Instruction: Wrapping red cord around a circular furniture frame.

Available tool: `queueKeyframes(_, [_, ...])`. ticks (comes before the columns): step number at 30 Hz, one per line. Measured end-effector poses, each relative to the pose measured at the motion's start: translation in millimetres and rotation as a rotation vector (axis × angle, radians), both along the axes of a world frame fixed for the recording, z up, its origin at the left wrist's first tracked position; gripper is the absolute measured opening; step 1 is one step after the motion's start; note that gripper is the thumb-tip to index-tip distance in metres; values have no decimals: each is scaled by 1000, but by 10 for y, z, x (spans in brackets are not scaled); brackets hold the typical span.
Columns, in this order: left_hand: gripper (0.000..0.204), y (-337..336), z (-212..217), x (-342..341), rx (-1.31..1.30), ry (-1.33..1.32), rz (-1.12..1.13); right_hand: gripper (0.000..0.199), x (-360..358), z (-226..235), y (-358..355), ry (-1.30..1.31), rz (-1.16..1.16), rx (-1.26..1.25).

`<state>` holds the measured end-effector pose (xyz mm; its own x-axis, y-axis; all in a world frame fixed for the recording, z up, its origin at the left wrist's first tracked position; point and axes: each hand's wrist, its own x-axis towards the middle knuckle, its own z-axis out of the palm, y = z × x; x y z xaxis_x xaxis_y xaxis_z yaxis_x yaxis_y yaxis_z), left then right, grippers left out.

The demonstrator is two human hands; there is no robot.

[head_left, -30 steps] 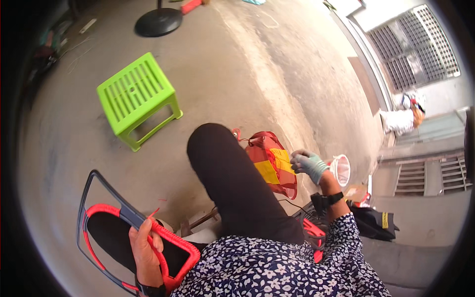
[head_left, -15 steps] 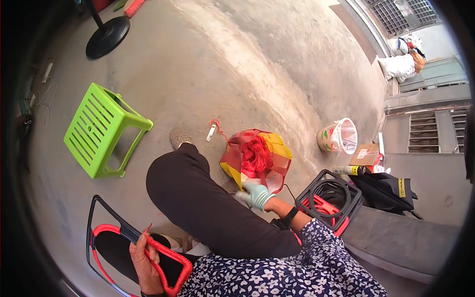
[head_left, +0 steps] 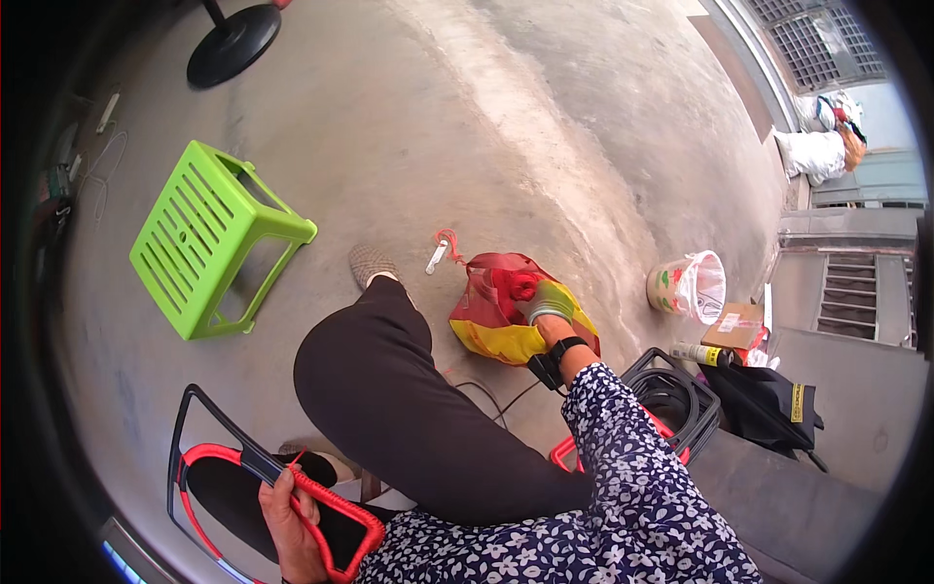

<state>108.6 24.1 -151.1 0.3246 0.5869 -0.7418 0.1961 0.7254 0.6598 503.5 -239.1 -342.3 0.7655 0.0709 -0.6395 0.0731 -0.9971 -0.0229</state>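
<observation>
My left hand (head_left: 289, 526) is closed on a black frame (head_left: 248, 450), part of whose rim is tightly wrapped in red cord. A short red end sticks up by the fingers. In a light glove with a green tint, my right hand (head_left: 552, 300) reaches into a red and yellow bag (head_left: 501, 336) on the floor. A bundle of red cord (head_left: 522, 284) lies in the bag beside the glove; the fingertips are hidden, so I cannot tell if they grip any of it.
More black and red frames (head_left: 708, 409) are stacked at my right, by a black bag (head_left: 759, 404), a spray can (head_left: 696, 352) and a cardboard box (head_left: 736, 324). A lined bin (head_left: 666, 289) stands behind. A green stool (head_left: 199, 234) is at the left.
My right hand has gone from the near edge of the bag into it, and the bag has tilted. My left hand keeps its grip on the frame. The whole view has shifted slightly.
</observation>
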Motion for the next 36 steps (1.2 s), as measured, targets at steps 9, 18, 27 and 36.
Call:
queueKeyframes(9, [14, -29, 53, -84, 48, -67, 33, 39, -320, -14, -497, -267, -260, 572])
queueKeyframes(18, [15, -352, 383, -179, 211, -186, -50, 38, -249, 877, -1063, 345, -776, 1872])
queueKeyframes(27, [10, -541, 479, -409, 182, -322, 21, 45, -365, 1279, -997, 699, -845, 2067])
queueKeyframes(36, [11, -591, 519, -510, 176, -297, 71, 39, -231, 1064, -1015, 458, -594, 1441])
